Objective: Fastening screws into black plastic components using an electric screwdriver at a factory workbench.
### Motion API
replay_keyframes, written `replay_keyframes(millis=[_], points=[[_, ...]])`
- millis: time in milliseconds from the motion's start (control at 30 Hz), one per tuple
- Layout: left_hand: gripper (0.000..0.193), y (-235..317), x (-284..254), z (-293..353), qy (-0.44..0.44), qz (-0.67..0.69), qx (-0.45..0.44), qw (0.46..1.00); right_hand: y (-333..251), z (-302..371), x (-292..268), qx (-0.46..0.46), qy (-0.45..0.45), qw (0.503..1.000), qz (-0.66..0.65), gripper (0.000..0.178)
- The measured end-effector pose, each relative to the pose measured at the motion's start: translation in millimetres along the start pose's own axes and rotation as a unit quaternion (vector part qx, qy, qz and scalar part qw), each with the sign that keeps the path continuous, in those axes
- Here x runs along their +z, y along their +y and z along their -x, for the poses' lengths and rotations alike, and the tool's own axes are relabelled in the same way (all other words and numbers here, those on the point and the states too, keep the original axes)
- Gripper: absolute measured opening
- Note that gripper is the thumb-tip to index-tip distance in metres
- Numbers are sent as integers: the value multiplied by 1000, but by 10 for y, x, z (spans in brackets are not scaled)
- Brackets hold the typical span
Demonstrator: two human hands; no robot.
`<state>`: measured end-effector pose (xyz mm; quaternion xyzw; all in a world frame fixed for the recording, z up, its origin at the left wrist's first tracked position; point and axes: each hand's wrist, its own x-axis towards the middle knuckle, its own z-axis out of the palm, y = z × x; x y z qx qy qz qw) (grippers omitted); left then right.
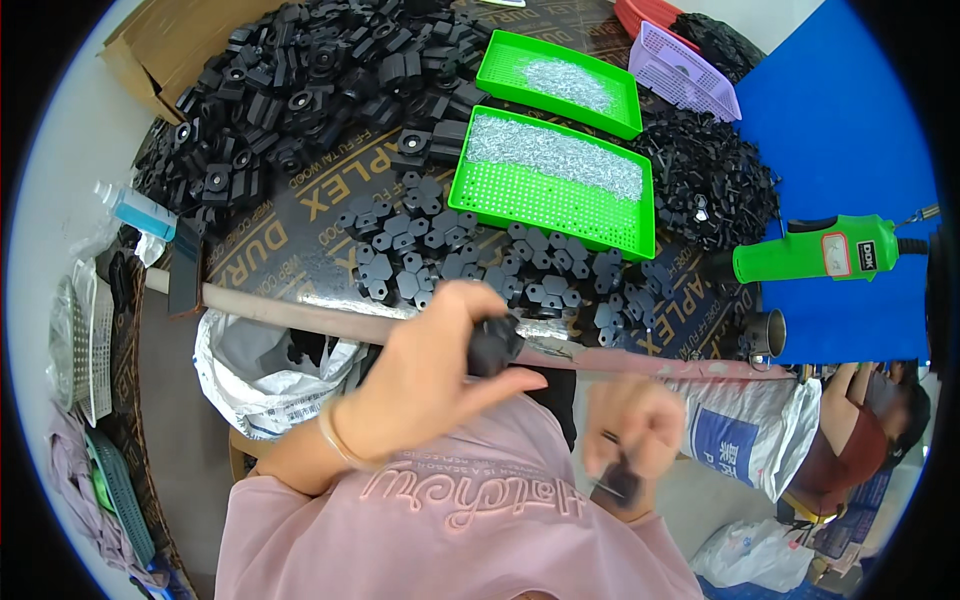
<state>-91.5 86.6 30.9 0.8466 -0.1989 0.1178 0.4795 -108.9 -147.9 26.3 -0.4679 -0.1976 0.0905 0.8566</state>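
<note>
In front of my chest, my left hand [425,365] is closed around a black plastic part [493,346], held between thumb and fingers near the table edge. Lower and to the right, my right hand [640,425] is closed and smeared by motion, with a small dark piece [615,487] at its fingers; its exact kind is blurred. Several flat black plastic plates [455,265] with lobed corners lie just beyond my hands. Two green baskets [462,195] behind them hold small silver metal pieces that look like screws.
Black plastic housings [310,80] are heaped at the far left. Small black parts [705,180] pile up at the right beside a purple basket [690,85]. A green electric screwdriver [810,250] hangs right, near a metal cup [767,333]. White sacks [265,375] stand below the edge.
</note>
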Motion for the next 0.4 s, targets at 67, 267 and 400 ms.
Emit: replay_keyframes(millis=[67,267,400], points=[[70,-6,-93,-67,-69,137,-91,984,-79,13,67,-40,27,998,41,40],[58,-126,104,32,-39,318,-32,947,109,-160,-83,-59,69,987,136,34],[48,-183,-2,26,-84,478,-159,860,151,-86,-102,-35,145,985,91,34]])
